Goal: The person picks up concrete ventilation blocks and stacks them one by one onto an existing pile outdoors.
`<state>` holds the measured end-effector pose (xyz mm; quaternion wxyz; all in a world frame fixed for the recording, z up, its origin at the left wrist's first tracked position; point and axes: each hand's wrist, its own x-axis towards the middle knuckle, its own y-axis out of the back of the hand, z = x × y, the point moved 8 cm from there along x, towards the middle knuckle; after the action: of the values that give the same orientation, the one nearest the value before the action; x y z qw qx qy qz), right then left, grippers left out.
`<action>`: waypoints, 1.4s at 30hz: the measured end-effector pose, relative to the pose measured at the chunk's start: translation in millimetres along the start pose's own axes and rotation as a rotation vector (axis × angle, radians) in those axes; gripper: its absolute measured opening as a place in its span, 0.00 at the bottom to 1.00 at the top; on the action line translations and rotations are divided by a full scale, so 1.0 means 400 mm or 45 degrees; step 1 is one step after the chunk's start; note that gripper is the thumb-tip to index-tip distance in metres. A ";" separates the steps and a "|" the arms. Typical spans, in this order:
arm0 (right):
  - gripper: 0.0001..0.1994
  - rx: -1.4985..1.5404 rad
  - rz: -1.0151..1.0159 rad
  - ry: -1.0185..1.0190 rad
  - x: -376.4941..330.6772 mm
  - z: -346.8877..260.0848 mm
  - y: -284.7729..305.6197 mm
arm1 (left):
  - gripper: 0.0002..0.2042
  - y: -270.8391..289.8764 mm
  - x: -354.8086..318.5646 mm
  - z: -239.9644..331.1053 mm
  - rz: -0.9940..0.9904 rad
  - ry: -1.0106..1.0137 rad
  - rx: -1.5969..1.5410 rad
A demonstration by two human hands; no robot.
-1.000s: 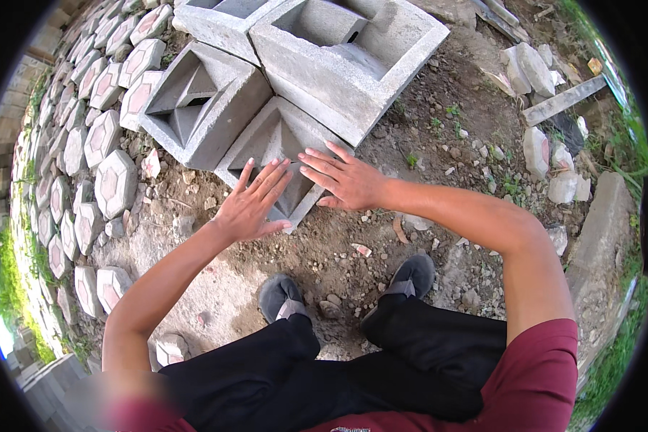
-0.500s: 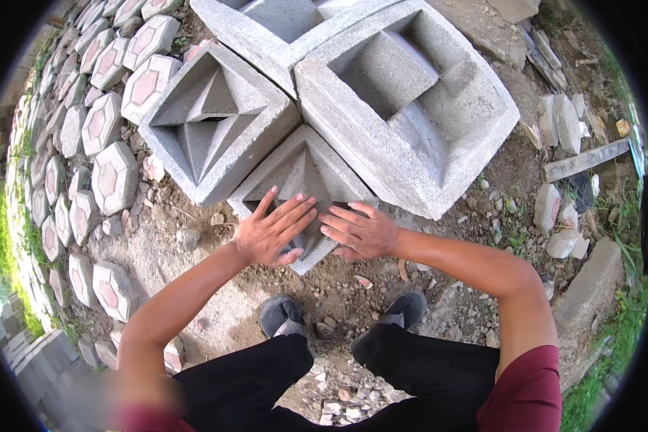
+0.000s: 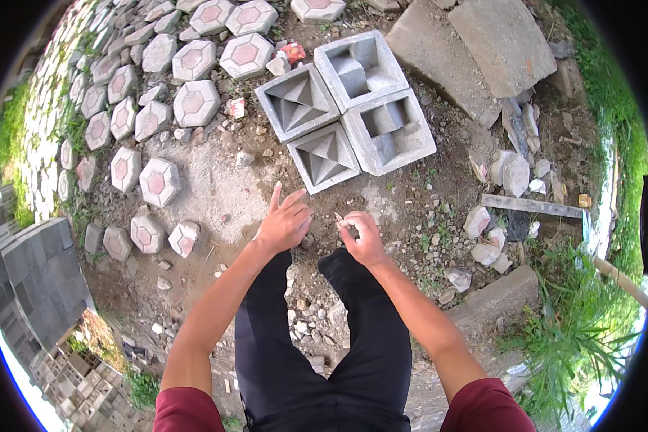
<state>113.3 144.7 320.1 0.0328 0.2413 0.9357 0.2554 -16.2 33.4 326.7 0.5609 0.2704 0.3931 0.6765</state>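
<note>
Four grey concrete blocks sit together in a square on the dirt ground (image 3: pixel 216 194), at 12 o'clock from the hands and apart from them. The nearest block (image 3: pixel 324 156) and the one at its 11 o'clock (image 3: pixel 297 101) have a pointed hollow like an upside-down pyramid. The two other blocks (image 3: pixel 360 68) (image 3: pixel 390 131) have a square stepped hole.

The left hand (image 3: pixel 284 222) is loose and open, fingers spread, holding nothing. The right hand (image 3: pixel 361 235) is curled, with something small and pale pinched at the fingertips; it is too tiny to tell what.

At 10 o'clock lie many six-sided paving stones (image 3: pixel 193 102), too many to count, some cut off at the picture's edge. At 1 o'clock lie two big flat slabs (image 3: pixel 500 43). A small red wrapper (image 3: pixel 293 52) lies above the blocks. Black trousers (image 3: pixel 317 360) hide the feet.
</note>
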 end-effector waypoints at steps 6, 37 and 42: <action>0.08 0.400 -0.083 0.214 0.013 -0.838 0.231 | 0.07 0.727 -0.310 0.290 0.879 0.777 -0.726; 0.09 0.449 -1.406 0.587 0.101 -1.966 -0.698 | 0.10 1.227 -1.620 0.334 2.354 1.333 -0.918; 0.10 0.435 -1.576 0.622 0.205 -2.064 -0.888 | 0.10 1.299 -1.654 0.214 2.506 1.362 -0.854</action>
<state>-265.7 -466.2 865.9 -0.0778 -0.4005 0.9090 0.0857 -82.5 -621.9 857.3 -0.3990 -0.0228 0.0017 0.9167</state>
